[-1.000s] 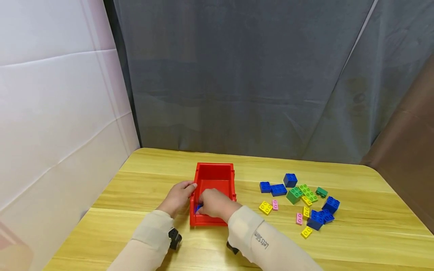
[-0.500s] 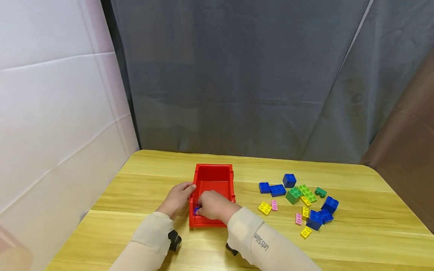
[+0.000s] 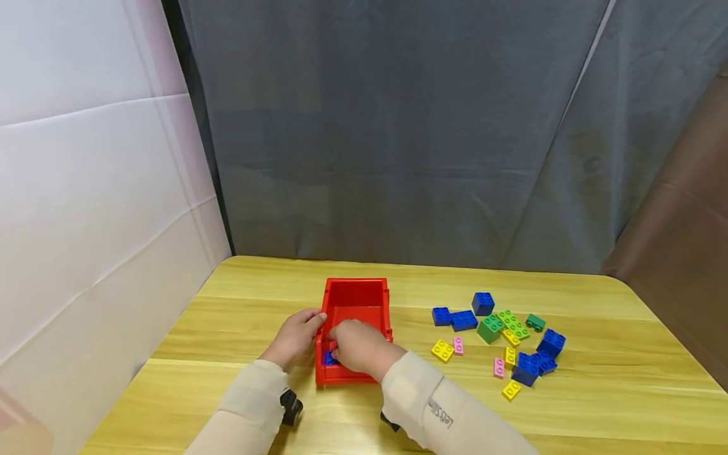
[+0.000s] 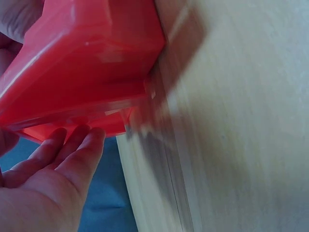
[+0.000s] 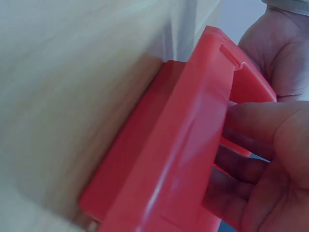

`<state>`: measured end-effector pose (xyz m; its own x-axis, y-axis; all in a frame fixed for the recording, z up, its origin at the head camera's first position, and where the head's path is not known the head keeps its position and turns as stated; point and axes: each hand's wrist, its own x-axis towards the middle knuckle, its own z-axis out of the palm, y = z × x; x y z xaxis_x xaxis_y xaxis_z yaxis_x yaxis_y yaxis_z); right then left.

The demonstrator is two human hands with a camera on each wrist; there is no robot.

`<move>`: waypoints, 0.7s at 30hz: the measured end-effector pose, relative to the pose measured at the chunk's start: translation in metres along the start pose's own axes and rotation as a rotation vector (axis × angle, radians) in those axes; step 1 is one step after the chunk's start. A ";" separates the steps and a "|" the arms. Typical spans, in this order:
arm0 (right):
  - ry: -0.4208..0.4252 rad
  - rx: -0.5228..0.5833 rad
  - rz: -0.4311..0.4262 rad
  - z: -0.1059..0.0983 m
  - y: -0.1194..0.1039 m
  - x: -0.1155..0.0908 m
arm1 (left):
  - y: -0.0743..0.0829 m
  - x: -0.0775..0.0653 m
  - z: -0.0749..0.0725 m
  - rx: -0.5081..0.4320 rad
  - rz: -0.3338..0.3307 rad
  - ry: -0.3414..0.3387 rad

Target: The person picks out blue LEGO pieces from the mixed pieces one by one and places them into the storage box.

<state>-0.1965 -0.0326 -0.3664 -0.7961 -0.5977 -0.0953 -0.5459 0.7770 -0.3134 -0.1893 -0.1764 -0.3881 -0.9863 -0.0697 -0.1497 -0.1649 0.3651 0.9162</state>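
A red plastic bin [image 3: 355,380] stands on the table in front of me. My left hand [image 3: 294,338] holds its left wall, thumb over the rim. In the left wrist view, the fingers [image 4: 79,157] of that hand lie against the outside of the bin. My right hand [image 3: 358,344] reaches down into the bin's near part. At the near left corner inside, a blue toy brick [image 3: 330,359] shows beside the right fingers. The right wrist view has the bin wall [image 5: 178,145] hiding the right fingertips, so their hold on the brick cannot be made out.
Loose toy bricks lie on the wooden table [image 3: 239,291] to the right: several blue ones [image 3: 483,304], a green one [image 3: 490,328], a lime plate [image 3: 513,323], yellow ones [image 3: 442,351], pink ones [image 3: 458,345] and a small green wheeled piece [image 3: 535,322]. A grey curtain [image 3: 364,139] hangs behind.
The right hand has shifted slightly inside the bin, and the blue brick shows lower, near the front corner. The left hand keeps its place on the bin wall. The whole view has drifted slightly.
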 end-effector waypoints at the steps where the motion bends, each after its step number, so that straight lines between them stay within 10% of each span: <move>1: 0.014 -0.031 -0.005 -0.001 0.000 -0.001 | 0.000 0.000 0.000 0.002 0.002 -0.001; 21: 0.225 -0.191 -0.105 -0.019 0.010 -0.039 | -0.002 0.000 0.001 -0.018 -0.001 -0.002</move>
<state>-0.1759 0.0024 -0.3479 -0.7587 -0.6346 0.1468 -0.6507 0.7490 -0.1251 -0.1891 -0.1766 -0.3902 -0.9861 -0.0685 -0.1515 -0.1659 0.3479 0.9227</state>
